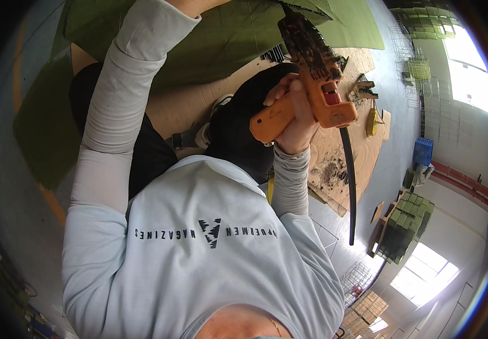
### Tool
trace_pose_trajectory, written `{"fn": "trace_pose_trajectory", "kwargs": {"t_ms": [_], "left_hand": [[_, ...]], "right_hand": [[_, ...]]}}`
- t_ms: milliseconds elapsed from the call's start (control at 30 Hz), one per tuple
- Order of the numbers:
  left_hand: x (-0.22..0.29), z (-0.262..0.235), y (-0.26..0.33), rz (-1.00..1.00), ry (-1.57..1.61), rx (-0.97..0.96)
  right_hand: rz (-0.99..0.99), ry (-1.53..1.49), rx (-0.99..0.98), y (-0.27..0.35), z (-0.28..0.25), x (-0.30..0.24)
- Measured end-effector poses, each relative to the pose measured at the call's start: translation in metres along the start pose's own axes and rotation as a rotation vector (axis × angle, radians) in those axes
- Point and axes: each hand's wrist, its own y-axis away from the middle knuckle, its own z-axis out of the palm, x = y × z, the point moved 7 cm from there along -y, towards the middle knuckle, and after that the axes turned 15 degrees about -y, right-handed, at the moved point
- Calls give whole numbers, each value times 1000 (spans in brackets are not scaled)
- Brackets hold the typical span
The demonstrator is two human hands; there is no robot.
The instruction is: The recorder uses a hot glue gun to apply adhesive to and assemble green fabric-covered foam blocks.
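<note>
Right hand: clenched around the handle of an orange glue gun, the thumb lying along its side.
Left hand: mostly cut off by the upper edge of the view; I cannot tell whether it grips anything. It shows over the far part of the green sheet.
Glue gun: held up on the person's right, beyond the right knee; its front half is caked in dark residue.
Long axis: runs from the rear, near the right wrist, forward and slightly left to the nozzle.
Nozzle and sheet: the nozzle end points away from the body, toward the sheet's raised edges at the top of the view; I cannot tell whether they touch.
Nearer hand: the right has the gun; the left is well apart, to the left of the nozzle, with green sheet between them.
Black glue stick: trails from the gun's rear, back past the right forearm.
Cardboard: lies on the floor to the right, smeared with dark residue, with a yellow object near its outer edge.
Short black sticks: lie just beside the sheet's near edge, left of the gun.
</note>
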Motion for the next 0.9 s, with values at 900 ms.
{"fn": "trace_pose_trajectory", "kwargs": {"t_ms": [900], "left_hand": [[-26,-28,23,-75,-15,-121]], "right_hand": [[95,-75,-87,15,29,21]]}}
